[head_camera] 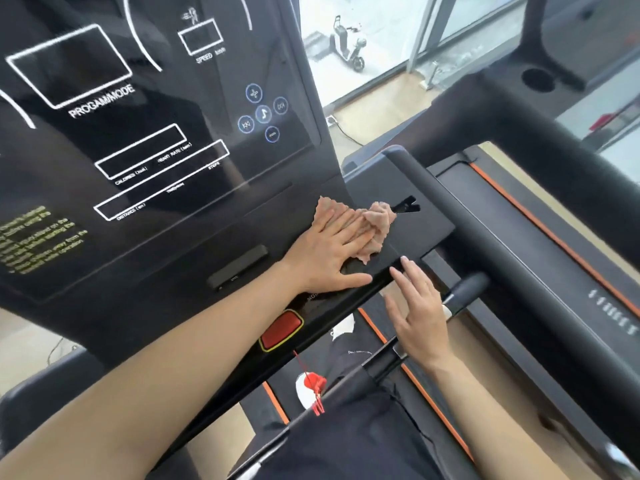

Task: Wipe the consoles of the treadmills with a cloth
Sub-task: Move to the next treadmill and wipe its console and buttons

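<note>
A black treadmill console [145, 140] with white display outlines and round blue buttons fills the upper left. On its lower right shelf lies a crumpled pink cloth [375, 218]. My left hand [325, 254] presses flat on the cloth, fingers spread, covering its left part. To the right, my right hand [417, 313] hovers just off the console's front edge with its fingers apart and nothing in it.
A red stop button [281, 330] with a red safety cord and clip [316, 384] sits on the console's front edge. A black handrail [485, 237] runs diagonally on the right. A second treadmill's console [554, 64] stands at the upper right. Beyond the window stands a scooter [348, 43].
</note>
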Action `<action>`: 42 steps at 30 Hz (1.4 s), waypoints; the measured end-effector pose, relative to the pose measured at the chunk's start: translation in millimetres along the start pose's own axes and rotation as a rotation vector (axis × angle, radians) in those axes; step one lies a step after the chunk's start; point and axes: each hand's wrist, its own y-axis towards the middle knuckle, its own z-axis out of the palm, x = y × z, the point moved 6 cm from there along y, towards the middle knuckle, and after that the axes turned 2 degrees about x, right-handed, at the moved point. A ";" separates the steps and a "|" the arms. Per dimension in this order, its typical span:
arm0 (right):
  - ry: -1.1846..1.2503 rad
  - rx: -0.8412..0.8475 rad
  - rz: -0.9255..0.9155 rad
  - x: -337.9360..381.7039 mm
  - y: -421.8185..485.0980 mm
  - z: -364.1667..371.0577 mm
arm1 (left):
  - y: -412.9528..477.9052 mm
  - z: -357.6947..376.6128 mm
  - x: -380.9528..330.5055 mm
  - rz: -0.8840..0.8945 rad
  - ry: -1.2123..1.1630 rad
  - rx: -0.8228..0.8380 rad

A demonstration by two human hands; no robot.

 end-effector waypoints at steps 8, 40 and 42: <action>0.035 -0.095 -0.180 26.7 29.2 -15.8 | -49.3 -36.6 4.0 -0.055 -0.308 -0.350; -0.333 0.358 -0.264 122.8 -23.7 83.1 | -269.3 28.6 -20.8 -0.829 -0.288 -0.375; -0.296 0.361 -0.302 131.0 -32.1 86.9 | -288.6 26.1 -23.7 -0.901 -0.294 -0.460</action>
